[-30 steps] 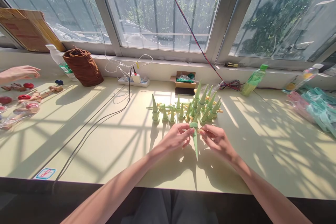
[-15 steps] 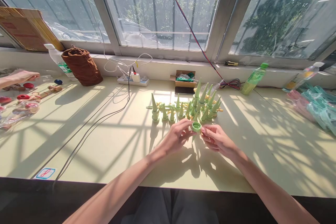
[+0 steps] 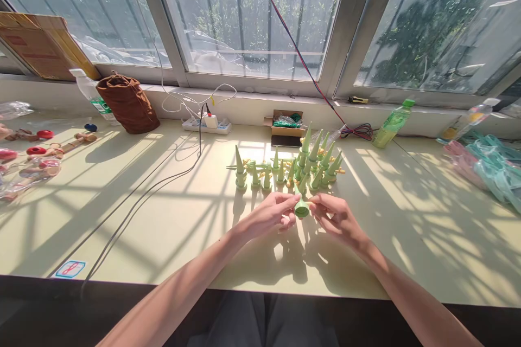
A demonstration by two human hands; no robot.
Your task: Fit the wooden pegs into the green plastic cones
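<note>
Between my hands, above the table (image 3: 171, 238), is a green cone-shaped piece (image 3: 302, 210), tilted so that its hollow round base faces me. The closed fingers of my left hand (image 3: 277, 211) grip its left side. My right hand (image 3: 334, 216) is pinched at the piece's right side, on what looks like a small pale yellow part (image 3: 310, 204), partly hidden by the fingers. Just beyond my hands stands a cluster of similar green cones (image 3: 313, 154), some stacked, with small yellow parts sticking out sideways.
A small open cardboard box (image 3: 287, 129) sits behind the cones. To the left are a power strip (image 3: 191, 126) with cables, a brown pouch (image 3: 128, 105) and wooden toys with red balls (image 3: 36, 150). On the right lie a green bottle (image 3: 394, 123) and plastic bags (image 3: 494, 160).
The green piece has come slightly lower and tilted, its open base now turned toward me. At the far left, another person's hand has drawn back almost out of view.
</note>
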